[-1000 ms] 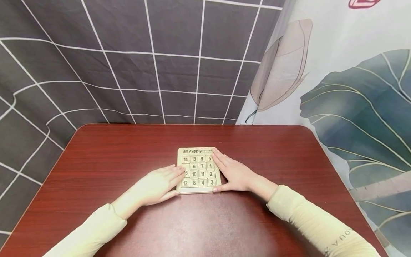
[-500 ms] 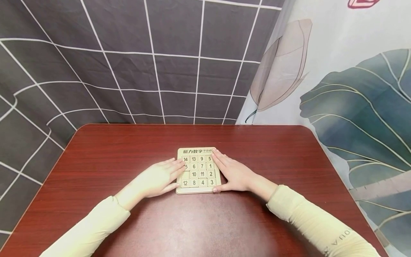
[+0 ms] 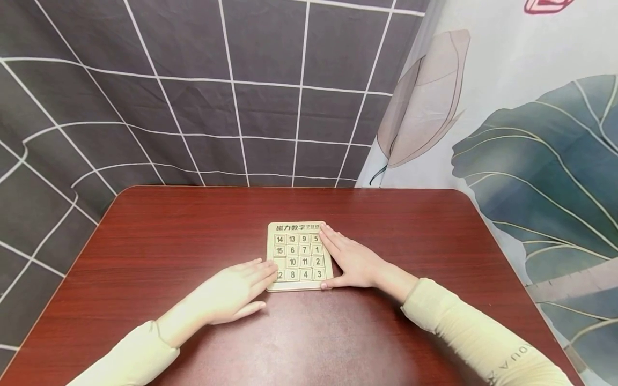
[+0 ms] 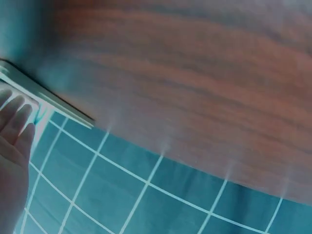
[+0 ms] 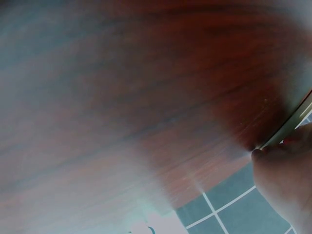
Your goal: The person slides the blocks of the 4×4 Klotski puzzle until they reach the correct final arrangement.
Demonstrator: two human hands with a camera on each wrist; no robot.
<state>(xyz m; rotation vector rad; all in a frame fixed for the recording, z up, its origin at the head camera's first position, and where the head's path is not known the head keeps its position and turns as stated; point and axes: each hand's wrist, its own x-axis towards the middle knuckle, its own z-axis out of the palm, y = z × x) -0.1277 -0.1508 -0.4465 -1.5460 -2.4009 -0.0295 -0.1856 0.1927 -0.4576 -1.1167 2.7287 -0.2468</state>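
Observation:
A pale wooden number slide puzzle (image 3: 298,286) lies flat on the table, with Chinese lettering along its top and numbered tiles in rows. The gap among the tiles is at the left end of the third row, under tile 15 (image 3: 280,250). My left hand (image 3: 232,292) lies with extended fingers over the puzzle's left edge, fingertips on tile 12 (image 3: 281,275), partly covering it. My right hand (image 3: 354,261) rests along the right edge, fingers near the top corner and thumb at the lower one. In the left wrist view the puzzle's side (image 4: 53,100) shows beside the fingers.
The red-brown wooden table (image 3: 193,214) extends around the puzzle. Behind it hangs a dark grey curtain (image 3: 260,107) with white grid lines. A white leaf-patterned curtain (image 3: 425,161) hangs at the right.
Tile 15 has moved up from the third row to the second, so the gap is now below it. My left hand has then slid down toward tile 12. My right hand stays put.

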